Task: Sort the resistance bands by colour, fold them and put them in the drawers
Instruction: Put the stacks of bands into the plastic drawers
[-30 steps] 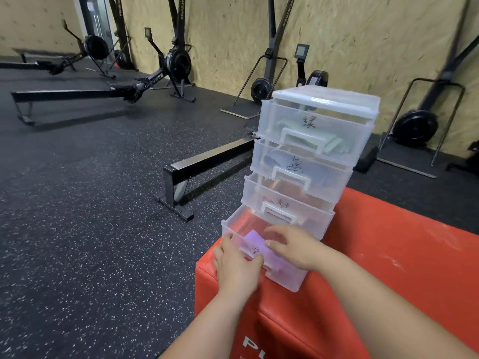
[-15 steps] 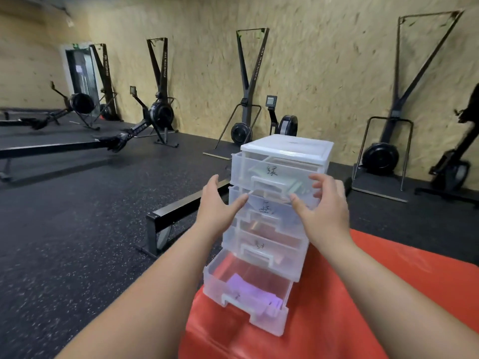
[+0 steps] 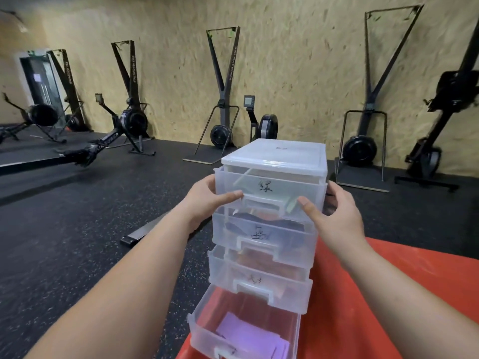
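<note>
The top drawer [image 3: 269, 189] of the clear drawer unit [image 3: 274, 154], on the red box [image 3: 388, 294], holds green bands [image 3: 245, 180]. Our left grip [image 3: 204, 196] and right grip [image 3: 334, 211] curl round its front corners. The near bottom drawer [image 3: 202, 330], pulled out, holds a purple band [image 3: 248, 338].

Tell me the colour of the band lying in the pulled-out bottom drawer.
Pale purple; the band shows best in the head view.

Reaching forward, forearms bare; clasping top drawer [image 3: 269, 183] corners with left grip [image 3: 204, 196] and right grip [image 3: 337, 211], thumbs on front.
</note>
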A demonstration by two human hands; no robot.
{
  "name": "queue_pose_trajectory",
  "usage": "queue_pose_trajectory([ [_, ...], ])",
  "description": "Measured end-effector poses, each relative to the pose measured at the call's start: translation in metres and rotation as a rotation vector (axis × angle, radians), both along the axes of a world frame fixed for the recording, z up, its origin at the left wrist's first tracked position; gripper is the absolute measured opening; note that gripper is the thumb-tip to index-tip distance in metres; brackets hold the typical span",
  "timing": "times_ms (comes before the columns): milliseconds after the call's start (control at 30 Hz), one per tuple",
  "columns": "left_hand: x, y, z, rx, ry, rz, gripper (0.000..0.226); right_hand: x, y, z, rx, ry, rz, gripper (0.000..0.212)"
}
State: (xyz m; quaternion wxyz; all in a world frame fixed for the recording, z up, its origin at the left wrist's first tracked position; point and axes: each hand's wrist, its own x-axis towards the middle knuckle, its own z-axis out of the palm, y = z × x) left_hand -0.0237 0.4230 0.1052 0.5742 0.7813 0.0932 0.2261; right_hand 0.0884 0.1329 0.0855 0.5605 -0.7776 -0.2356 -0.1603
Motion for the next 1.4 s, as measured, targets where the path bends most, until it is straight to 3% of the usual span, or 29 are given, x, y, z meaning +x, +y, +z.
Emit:
queue_pose_trajectory([
  [267, 0.022, -0.017, -0.001, 0.192, -0.063, 0.326, 0.064, 0.024, 0.011, 0.005, 0.086, 0.053, -0.086, 0.077],
  [367, 0.025, -0.022, 0.000, 0.198, -0.059, 0.372, 0.063, 0.027, 0.013, 0.009, 0.090, 0.050, -0.100, 0.069],
  [567, -0.001, -0.010, -0.022, 0.090, -0.065, 0.227, 0.101, 0.010, -0.007, -0.011, 0.011, 0.083, 0.036, 0.099],
  [700, -0.024, 0.003, -0.066, 0.080, -0.006, 0.098, 0.104, -0.013, -0.020, -0.066, -0.112, 0.078, 0.087, 0.119],
  [767, -0.027, 0.009, -0.083, 0.092, 0.043, 0.079, 0.100, -0.016, -0.019, -0.083, -0.147, 0.123, 0.101, 0.114],
  [900, -0.020, 0.008, -0.086, 0.126, 0.033, 0.024, 0.052, -0.007, -0.013, -0.089, -0.141, 0.120, 0.054, 0.086],
  [1067, 0.006, 0.003, -0.083, 0.207, 0.039, 0.180, 0.038, 0.012, -0.004, -0.090, -0.131, 0.099, -0.058, 0.068],
  [1267, 0.027, -0.011, -0.081, 0.262, 0.048, 0.390, 0.045, 0.026, 0.007, -0.084, -0.122, 0.111, -0.167, 0.060],
  [1400, 0.016, -0.013, -0.082, 0.244, 0.047, 0.327, 0.051, 0.017, 0.000, -0.084, -0.103, 0.125, -0.117, 0.066],
])
